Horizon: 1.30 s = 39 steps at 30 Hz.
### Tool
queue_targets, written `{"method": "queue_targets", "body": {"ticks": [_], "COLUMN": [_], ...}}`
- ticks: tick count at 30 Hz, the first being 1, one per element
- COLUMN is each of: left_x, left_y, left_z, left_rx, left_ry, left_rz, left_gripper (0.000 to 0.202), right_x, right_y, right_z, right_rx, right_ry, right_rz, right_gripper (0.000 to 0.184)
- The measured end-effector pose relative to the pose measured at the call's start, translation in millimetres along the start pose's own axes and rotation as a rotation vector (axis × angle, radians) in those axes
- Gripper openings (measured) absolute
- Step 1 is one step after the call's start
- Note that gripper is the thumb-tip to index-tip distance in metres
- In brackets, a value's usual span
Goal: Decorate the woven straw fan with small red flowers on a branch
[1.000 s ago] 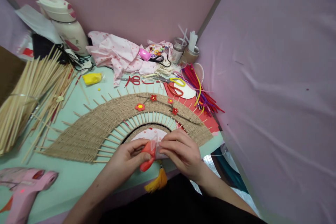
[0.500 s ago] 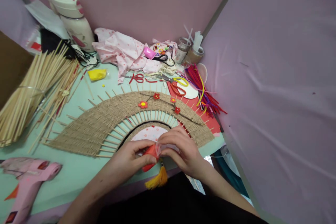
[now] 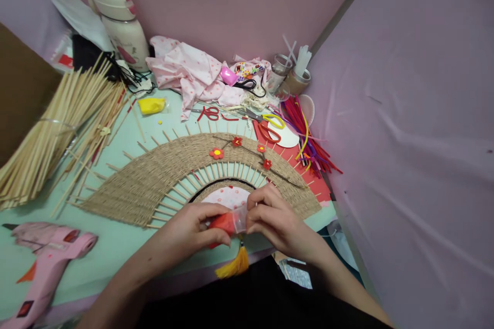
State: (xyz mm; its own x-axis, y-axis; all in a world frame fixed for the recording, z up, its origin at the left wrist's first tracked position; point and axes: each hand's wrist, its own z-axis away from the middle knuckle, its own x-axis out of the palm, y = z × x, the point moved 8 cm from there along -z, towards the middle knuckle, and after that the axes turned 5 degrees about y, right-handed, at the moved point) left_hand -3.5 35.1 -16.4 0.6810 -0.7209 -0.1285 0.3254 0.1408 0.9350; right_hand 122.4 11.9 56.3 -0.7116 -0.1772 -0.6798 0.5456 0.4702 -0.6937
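Note:
Between my hands is a small clear bag of red modelling clay point(image 3: 224, 223). My left hand point(image 3: 196, 226) is closed around the clay end, thumb in front. My right hand point(image 3: 272, 218) pinches the bag's clear, loose end, drawn out to the right. Both hands are over the lower middle of a woven fan point(image 3: 135, 180) with wooden ribs. Red flowers, one with a yellow centre point(image 3: 217, 153), and a thin twig point(image 3: 283, 177) lie on the fan's weave. Below the bag hangs a yellow tassel point(image 3: 235, 264).
A pink glue gun point(image 3: 50, 252) lies at the left front, below a bundle of wooden sticks point(image 3: 50, 133). Yellow clay point(image 3: 152, 106), scissors point(image 3: 270, 131), pink cloth point(image 3: 185, 67) and a white bottle point(image 3: 123, 31) are behind the fan. Pipe cleaners point(image 3: 309, 139) lie to the right.
My right hand has moved slightly away from the left, so the clear end of the bag now stretches out between them. The whole view has shifted a little.

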Motion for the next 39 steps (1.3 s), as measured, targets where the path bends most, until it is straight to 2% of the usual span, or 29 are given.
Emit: {"method": "queue_targets", "body": {"ticks": [3, 5, 9, 12, 19, 23, 26, 30, 36, 39], "left_x": [-7.5, -11.4, -19.9, -18.4, -5.2, -6.1, -5.6, -4.0, -2.7, -5.4], "left_y": [7, 13, 20, 20, 25, 31, 34, 33, 29, 31], "left_z": [1, 2, 2, 3, 8, 11, 13, 15, 13, 14], "left_rx": [0.071, 0.143, 0.235, 0.294, 0.543, 0.592, 0.605, 0.611, 0.592, 0.597], "left_ry": [0.041, 0.088, 0.295, 0.428, 0.593, 0.646, 0.651, 0.651, 0.636, 0.660], "left_rz": [-0.116, -0.204, -0.364, -0.489, -0.679, -0.703, -0.714, -0.704, -0.693, -0.685], "left_gripper": [0.022, 0.023, 0.026, 0.025, 0.026, 0.023, 0.022, 0.024, 0.025, 0.024], "right_x": [0, -3, -9, -7, -1, -3, 4, 7, 14, 14], "right_y": [-3, -2, 4, 7, 19, 15, 18, 22, 26, 29], "right_z": [2, 2, -2, -4, 1, 3, 1, 0, -1, -2], "right_rx": [-0.007, 0.015, 0.071, 0.095, 0.246, 0.196, 0.213, 0.253, 0.279, 0.281], "right_ry": [-0.110, -0.109, 0.044, 0.157, 0.272, 0.332, 0.279, 0.293, 0.261, 0.304], "right_rz": [-0.018, -0.010, 0.084, 0.144, 0.077, 0.159, 0.091, 0.036, -0.019, -0.020], "right_gripper": [0.010, 0.010, 0.019, 0.023, 0.009, 0.017, 0.019, 0.022, 0.009, 0.019]}}
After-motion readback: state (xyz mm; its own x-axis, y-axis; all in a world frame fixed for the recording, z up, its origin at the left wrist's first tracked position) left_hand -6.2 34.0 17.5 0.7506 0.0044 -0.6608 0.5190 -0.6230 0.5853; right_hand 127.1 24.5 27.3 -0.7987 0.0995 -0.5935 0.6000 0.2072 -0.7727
